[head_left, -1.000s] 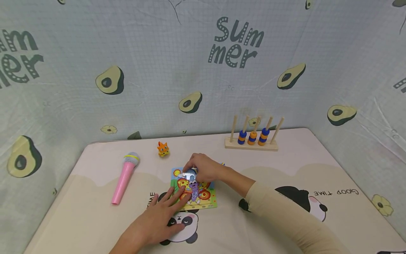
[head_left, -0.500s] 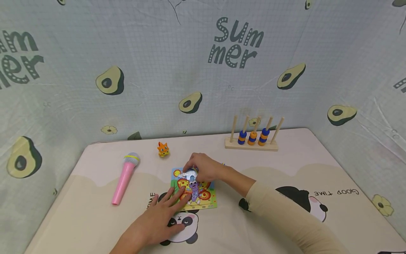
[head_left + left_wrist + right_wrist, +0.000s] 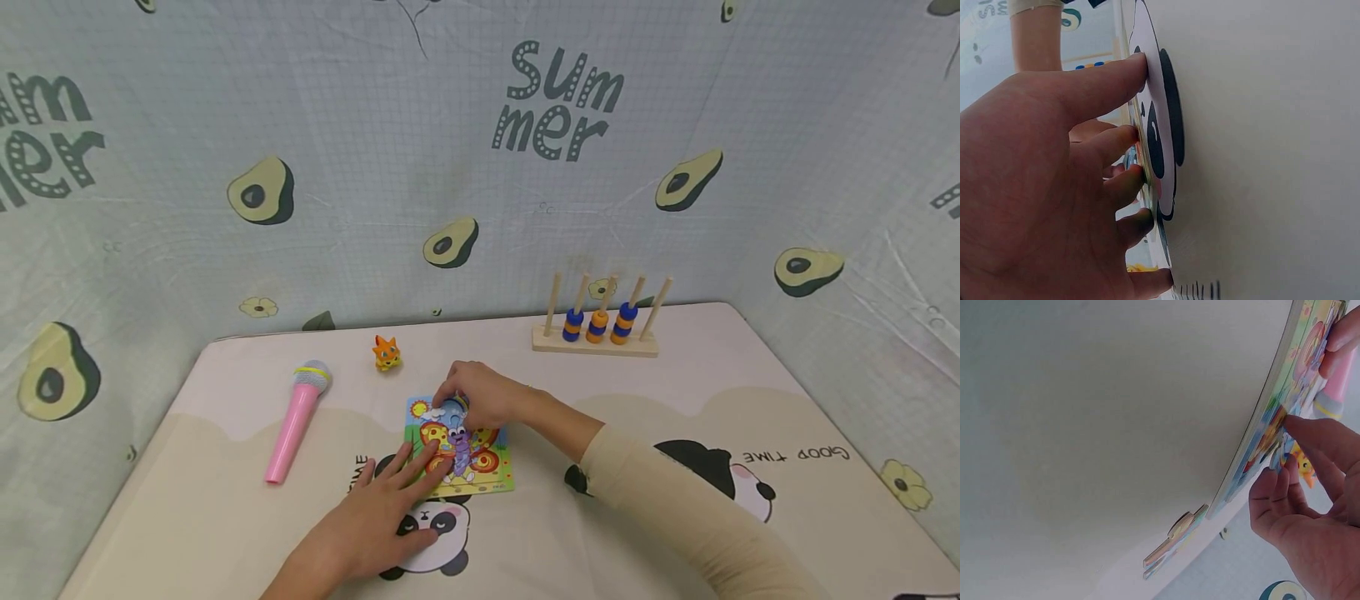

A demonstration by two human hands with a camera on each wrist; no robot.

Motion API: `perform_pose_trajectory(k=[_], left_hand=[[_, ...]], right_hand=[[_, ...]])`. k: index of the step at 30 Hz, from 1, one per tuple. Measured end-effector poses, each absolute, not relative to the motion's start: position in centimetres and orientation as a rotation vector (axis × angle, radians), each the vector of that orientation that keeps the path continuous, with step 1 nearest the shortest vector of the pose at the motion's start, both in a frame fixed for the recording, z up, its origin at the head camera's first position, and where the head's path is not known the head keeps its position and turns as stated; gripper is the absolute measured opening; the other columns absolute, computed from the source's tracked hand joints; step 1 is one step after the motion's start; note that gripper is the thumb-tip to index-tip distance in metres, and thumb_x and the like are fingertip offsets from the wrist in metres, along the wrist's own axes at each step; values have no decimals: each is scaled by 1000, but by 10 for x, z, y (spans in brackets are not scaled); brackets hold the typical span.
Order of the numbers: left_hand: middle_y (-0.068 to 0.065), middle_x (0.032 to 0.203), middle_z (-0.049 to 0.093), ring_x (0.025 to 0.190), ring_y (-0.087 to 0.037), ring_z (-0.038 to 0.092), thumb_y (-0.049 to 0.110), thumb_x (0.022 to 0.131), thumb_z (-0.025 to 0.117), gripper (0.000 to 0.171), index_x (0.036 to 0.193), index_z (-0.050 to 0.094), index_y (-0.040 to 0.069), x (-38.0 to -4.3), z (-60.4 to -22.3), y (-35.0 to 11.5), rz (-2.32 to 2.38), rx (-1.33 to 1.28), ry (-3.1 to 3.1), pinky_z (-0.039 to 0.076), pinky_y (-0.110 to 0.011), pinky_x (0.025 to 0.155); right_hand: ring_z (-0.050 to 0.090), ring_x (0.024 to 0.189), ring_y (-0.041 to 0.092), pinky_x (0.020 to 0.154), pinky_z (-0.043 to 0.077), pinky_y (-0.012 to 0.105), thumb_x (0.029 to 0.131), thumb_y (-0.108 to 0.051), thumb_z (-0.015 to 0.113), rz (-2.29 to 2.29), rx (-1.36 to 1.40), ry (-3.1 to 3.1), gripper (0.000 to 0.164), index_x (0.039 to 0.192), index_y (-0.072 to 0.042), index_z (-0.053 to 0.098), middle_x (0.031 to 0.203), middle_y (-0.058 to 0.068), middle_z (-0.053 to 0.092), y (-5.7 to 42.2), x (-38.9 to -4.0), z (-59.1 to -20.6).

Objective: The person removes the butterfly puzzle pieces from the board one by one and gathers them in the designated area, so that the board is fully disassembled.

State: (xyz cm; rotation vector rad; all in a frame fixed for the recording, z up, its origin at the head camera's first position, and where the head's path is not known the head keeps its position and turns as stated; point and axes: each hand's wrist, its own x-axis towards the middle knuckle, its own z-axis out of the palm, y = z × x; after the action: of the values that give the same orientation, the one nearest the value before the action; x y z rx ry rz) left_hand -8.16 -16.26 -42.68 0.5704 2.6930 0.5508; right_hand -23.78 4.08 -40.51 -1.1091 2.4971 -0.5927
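A colourful butterfly jigsaw puzzle (image 3: 491,482) lies on the table in the head view. My left hand (image 3: 375,518) rests on its lower left part with the fingers spread; in the left wrist view the fingertips (image 3: 1141,220) touch the board's edge area. At the puzzle's top, my right hand (image 3: 486,398) pinches a blue puzzle piece (image 3: 453,408) between thumb and fingers. The right wrist view shows this piece (image 3: 1280,454) tilted against the board, partly hidden by the fingers. Loose puzzle pieces (image 3: 1175,540) lie beyond the board there, mostly hidden behind my right wrist in the head view.
A pink toy microphone (image 3: 294,425) lies to the left of the puzzle. Behind it stands a small orange toy figure (image 3: 386,353). A wooden peg stand (image 3: 596,343) with blue and orange rings is at the back right. Patterned cloth (image 3: 360,125) hangs around the table.
The white glare on the blue piece under my right fingers has faded, so its tilt has changed slightly. Both hands have stayed in nearly the same places.
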Motion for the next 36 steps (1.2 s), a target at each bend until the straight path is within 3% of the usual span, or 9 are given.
perform_pose_trajectory(k=[11, 36], left_hand=[[0, 173, 28, 161, -39, 17, 53, 92, 72, 81, 163, 37, 32, -82, -427, -163, 547, 573, 2688, 11, -81, 118], [1, 174, 26, 161, -39, 18, 52, 93, 72, 80, 162, 37, 31, -81, -423, -162, 537, 592, 2700, 15, -81, 117]], right_hand=[[55, 112, 14, 94, 51, 27, 84, -8, 86, -601, -1089, 2487, 43, 125, -19, 77, 124, 0, 64, 43, -238, -408], [60, 111, 19, 97, 55, 36, 84, -5, 82, -677, -1090, 2517, 41, 122, -17, 77, 121, 3, 65, 68, -243, -405]])
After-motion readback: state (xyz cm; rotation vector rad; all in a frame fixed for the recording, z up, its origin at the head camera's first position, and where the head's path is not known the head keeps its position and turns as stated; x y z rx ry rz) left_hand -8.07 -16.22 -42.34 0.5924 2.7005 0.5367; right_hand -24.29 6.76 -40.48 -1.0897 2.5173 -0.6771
